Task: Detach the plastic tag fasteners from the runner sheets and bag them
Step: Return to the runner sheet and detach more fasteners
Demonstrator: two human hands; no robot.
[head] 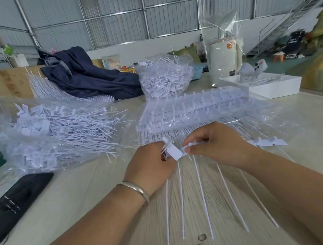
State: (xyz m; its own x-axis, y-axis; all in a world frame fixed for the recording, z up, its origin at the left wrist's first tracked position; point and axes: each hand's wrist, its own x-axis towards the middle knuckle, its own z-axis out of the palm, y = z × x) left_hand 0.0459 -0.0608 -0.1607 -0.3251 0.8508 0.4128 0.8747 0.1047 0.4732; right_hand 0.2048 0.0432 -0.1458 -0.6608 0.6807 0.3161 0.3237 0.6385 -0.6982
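At the near edge of the table (88, 193) we pinch a white tag fastener (175, 152) in our left hand (151, 163), fingers curled round it. Our right hand (217, 144) pinches the runner strip (194, 144) beside it, its long tails pointing toward us. The stacked runner sheets (195, 108) lie just beyond; the filled bag (57, 132) sits left.
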